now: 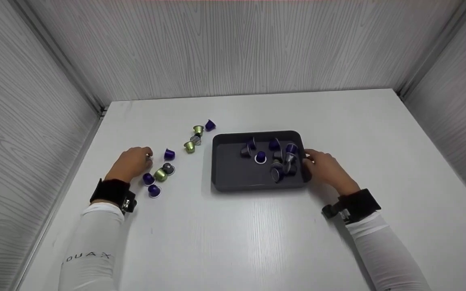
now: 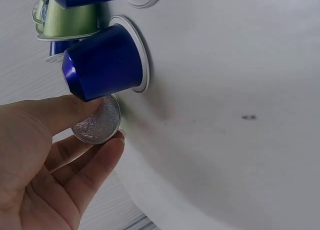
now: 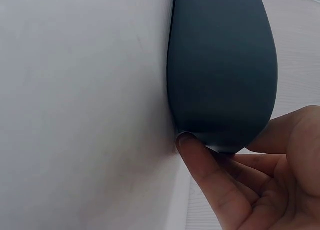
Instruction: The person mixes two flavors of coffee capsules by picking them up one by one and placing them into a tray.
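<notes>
On the left side of the white table (image 1: 200,238), the left hand (image 1: 131,163) has 1 foil-lidded capsule (image 2: 96,125) pinched between thumb and fingers. The lid faces the wrist cam pretty much square on, so I'd guess the capsule's long axis points away from that camera; the body is hidden, so no clue on its color.

The bit that matters imo is where the dark tray (image 1: 233,171) sits: straight off to the right of that hand, about level with it near-to-far, and well apart. Its long axis runs left to right, so 1 short end faces the left hand, and the floor at that end is bare. The capsules in the tray (image 1: 260,157) sit mostly toward the right.

The right hand (image 1: 330,169) is way nearer the tray, actually touching it: thumb and fingers pinch the right short end. Can't tell how far they wrap underneath.

Between the left hand and the tray there are loose capsules: 1 purple capsule (image 1: 169,154) just right of the fingers, plus a green capsule (image 1: 160,174) in a bunch a little nearer. A straight line to the right would have to clear that purple one, I reckon.
</notes>
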`<state>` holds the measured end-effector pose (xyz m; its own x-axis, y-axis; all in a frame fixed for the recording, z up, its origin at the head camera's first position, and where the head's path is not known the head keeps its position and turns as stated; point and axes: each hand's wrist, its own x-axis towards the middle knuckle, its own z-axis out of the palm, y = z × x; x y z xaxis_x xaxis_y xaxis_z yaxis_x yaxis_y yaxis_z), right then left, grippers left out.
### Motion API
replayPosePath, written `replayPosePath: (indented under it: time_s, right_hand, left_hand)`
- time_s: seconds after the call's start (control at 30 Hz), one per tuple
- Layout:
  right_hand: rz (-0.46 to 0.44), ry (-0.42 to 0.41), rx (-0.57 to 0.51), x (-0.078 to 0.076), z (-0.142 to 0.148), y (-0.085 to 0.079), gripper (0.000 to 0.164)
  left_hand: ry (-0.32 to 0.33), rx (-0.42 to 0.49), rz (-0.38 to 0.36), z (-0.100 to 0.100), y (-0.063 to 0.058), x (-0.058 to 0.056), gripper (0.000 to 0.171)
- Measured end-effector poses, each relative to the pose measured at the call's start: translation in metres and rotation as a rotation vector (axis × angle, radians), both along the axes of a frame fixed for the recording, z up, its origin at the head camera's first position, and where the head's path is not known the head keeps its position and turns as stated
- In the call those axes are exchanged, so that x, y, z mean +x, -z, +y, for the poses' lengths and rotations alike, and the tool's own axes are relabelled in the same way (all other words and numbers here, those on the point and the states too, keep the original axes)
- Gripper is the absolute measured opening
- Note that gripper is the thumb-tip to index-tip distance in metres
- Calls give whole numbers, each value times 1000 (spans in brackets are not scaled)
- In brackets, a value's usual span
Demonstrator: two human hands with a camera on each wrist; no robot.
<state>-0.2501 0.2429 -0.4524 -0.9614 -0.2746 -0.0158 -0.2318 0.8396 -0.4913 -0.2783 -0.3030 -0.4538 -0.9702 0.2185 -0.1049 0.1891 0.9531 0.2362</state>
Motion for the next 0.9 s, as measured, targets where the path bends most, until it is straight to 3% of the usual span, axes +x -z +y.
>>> replayPosePath:
  time_s: [0.2,0.4,0.9]
  right_hand:
    - [18,1,2,0,-2,-1,42]
    - [17,-2,-2,-1,-1,0,42]
    - [-3,-10,2,-2,0,-2,44]
  left_hand:
    - [3,8,19,-1,-6,3,32]
    - [-11,61,56,2,-20,4,31]
    - [31,158,130,46,-62,-4,37]
